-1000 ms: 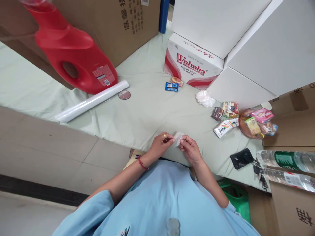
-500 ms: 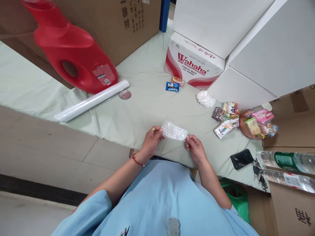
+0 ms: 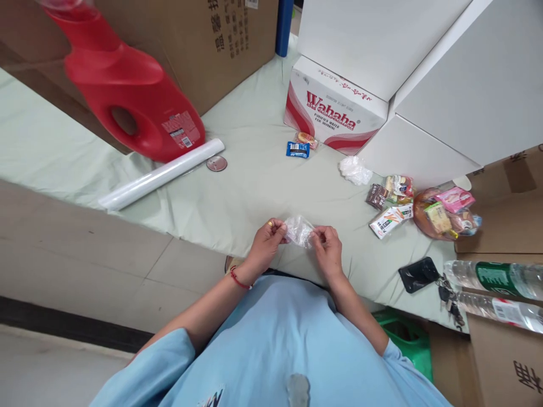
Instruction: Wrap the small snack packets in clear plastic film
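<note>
The film (image 3: 299, 233) is colourless, broken by whitish glints. The ring (image 3: 270, 224) is gold, the bracelet (image 3: 240, 278) red, and the shirt (image 3: 271, 333) plain light blue with a grey patch (image 3: 298, 390). Pale green covers the cloth (image 3: 250, 198). The jug (image 3: 123, 79) is solid red, the roll (image 3: 163, 174) glossy white, the disc (image 3: 216, 163) silvery. Red lettering and sweeping red bands pattern the white carton (image 3: 335, 107). The phone (image 3: 418, 275) is black, the bowl (image 3: 419, 217) amber, the basket (image 3: 418, 350) bright green. One bottle (image 3: 526, 278) is clear with a dark green label. Grey-beige tiles (image 3: 114, 243) meet a black stripe (image 3: 63, 322).
</note>
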Demonstrator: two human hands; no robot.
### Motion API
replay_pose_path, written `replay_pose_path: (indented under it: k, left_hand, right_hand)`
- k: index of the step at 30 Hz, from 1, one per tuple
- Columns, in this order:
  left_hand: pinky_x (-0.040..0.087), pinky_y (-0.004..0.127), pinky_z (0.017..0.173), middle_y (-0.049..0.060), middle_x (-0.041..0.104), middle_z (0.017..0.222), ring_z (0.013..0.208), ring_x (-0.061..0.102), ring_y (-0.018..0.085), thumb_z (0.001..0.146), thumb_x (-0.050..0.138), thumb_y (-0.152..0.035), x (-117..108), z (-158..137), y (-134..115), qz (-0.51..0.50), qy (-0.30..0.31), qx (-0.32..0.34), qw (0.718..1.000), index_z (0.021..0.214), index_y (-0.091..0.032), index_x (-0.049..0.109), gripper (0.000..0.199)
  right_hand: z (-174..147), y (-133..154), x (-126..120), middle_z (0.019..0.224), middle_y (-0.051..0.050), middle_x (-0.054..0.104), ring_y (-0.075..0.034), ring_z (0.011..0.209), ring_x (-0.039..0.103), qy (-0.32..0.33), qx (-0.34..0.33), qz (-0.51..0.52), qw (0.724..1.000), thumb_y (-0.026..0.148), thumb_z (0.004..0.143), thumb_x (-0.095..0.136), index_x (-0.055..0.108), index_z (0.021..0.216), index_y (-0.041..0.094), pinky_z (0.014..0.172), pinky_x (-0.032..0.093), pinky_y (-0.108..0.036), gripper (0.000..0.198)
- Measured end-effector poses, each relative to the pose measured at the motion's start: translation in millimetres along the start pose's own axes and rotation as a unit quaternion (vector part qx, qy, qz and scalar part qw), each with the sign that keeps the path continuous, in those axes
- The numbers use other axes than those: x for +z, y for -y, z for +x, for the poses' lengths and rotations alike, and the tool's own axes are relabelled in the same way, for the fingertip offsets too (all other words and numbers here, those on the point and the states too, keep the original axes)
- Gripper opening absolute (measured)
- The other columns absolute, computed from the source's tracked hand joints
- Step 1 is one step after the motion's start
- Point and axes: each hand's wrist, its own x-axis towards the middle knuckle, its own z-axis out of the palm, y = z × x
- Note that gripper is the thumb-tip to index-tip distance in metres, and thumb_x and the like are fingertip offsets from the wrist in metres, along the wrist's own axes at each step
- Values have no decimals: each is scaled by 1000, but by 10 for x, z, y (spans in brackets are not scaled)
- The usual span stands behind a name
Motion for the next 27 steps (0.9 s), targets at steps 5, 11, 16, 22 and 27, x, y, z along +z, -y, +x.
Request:
replay_pose_path:
  k: [5, 11, 16, 22, 27]
  left_hand:
    - [53, 27, 67, -4, 60, 71, 67, 58, 13, 75, 80, -57, -59, 9, -63, -28, -35, -31, 999, 82, -21, 59, 43]
    - [47, 25, 60, -5, 55, 65, 61, 55, 12, 74, 79, -47, -26, 15, -79, -37, -83, -55, 994, 76, -22, 55, 35]
    - [48, 26, 61, -5, 62, 70, 56, 57, 10, 77, 77, -47, -78, 1, -156, -61, -73, -49, 994, 85, -21, 55, 34]
    - [51, 27, 64, 0, 72, 84, 62, 65, 12, 64, 76, -27, -54, -117, -66, -70, 54, -121, 989, 88, -19, 58, 31]
    - [43, 27, 58, -2, 64, 77, 58, 55, 10, 71, 74, -35, 11, -200, 97, 106, 120, -102, 982, 89, -18, 62, 27]
  right_hand:
    - [27, 13, -61, 83, 1, 67, -17, 72, 57, 35, 68, 106, 991, 41, 95, 62, 58, 95, 26, 69, 45, -29, 15]
    - [-36, 43, -101, 76, 4, 64, -13, 63, 52, 57, 39, 66, 995, 39, 95, 64, 61, 93, 25, 62, 41, -26, 14]
    - [6, -14, -114, 69, 5, 61, -10, 52, 44, 53, 145, 211, 965, 44, 86, 74, 58, 86, 25, 49, 33, -23, 25]
    - [25, -59, -67, 68, 7, 58, -4, 49, 40, 36, 305, 450, 839, 31, 71, 88, 57, 87, 23, 43, 31, -15, 36]
    - [3, -109, -1, 68, 6, 57, -3, 50, 41, 33, 333, 509, 793, 24, 71, 87, 57, 85, 21, 42, 34, -12, 33]
